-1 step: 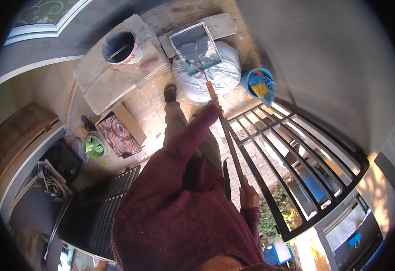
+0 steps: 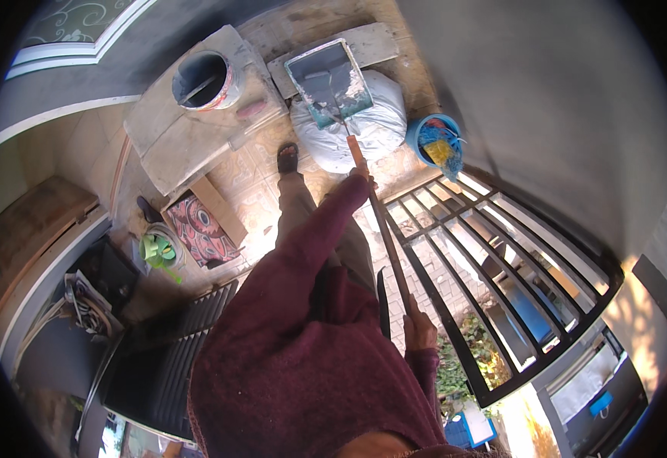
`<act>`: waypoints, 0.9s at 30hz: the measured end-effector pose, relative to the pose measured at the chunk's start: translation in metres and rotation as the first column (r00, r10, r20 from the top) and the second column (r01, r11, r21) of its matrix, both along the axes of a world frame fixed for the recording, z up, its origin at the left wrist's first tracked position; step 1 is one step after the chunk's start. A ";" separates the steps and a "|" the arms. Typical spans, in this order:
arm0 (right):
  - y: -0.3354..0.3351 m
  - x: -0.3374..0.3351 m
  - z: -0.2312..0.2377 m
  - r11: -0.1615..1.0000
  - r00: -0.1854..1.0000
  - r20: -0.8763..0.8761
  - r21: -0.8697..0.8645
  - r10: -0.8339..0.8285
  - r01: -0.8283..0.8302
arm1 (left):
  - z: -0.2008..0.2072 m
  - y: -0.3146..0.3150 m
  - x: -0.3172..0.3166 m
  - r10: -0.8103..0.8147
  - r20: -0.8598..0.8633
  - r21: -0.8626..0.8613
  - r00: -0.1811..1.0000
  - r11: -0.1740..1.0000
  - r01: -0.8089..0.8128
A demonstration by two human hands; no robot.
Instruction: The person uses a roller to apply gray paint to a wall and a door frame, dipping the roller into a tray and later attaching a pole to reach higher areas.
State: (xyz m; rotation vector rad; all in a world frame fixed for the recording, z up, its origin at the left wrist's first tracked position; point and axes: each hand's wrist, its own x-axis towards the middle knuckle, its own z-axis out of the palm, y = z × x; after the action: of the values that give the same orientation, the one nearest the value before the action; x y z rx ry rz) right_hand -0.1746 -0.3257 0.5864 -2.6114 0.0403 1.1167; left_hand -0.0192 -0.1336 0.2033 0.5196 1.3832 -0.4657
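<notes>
My left hand (image 2: 364,181) is closed around the upper part of a long wooden pole (image 2: 391,248). Lower down, close to my body, my right hand (image 2: 420,333) grips the same pole near its back end. At the far end an orange handle and a bent metal rod lead to a paint roller (image 2: 320,76). The roller rests inside a paint tray (image 2: 360,90), a rectangular tub with grey paint and splattered walls. Beneath the tub's near side bulges a white sack (image 2: 388,103). Most of my left hand's fingers are hidden by the sleeve.
A paint bucket (image 2: 232,85) with a stick inside stands on a stained board (image 2: 158,153). Right of the sack is a blue bucket (image 2: 413,137) of coloured rags or nets. A black metal gate (image 2: 463,320) stands close on my right; a grey wall (image 2: 547,99) rises behind it.
</notes>
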 end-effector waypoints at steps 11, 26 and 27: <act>-0.069 -0.124 0.001 0.947 0.959 0.028 0.165 -0.283 0.275 | 0.084 -0.051 -0.068 0.154 0.275 -0.050 0.949 0.988 -0.146; -0.059 -0.182 -0.092 0.884 0.903 0.089 0.262 -0.421 0.387 | 0.269 -0.015 -0.131 -0.423 0.730 0.248 0.536 0.896 0.369; -0.050 -0.167 -0.094 0.878 0.895 0.140 0.305 -0.423 0.368 | 0.304 -0.005 -0.120 -0.525 0.679 0.324 0.513 0.841 0.432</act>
State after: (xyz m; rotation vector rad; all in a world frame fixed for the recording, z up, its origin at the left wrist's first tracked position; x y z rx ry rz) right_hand -0.3412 -0.3755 0.4922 -2.3112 0.3408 0.6557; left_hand -0.1396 -0.1391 0.5078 1.0756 0.4212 -0.5317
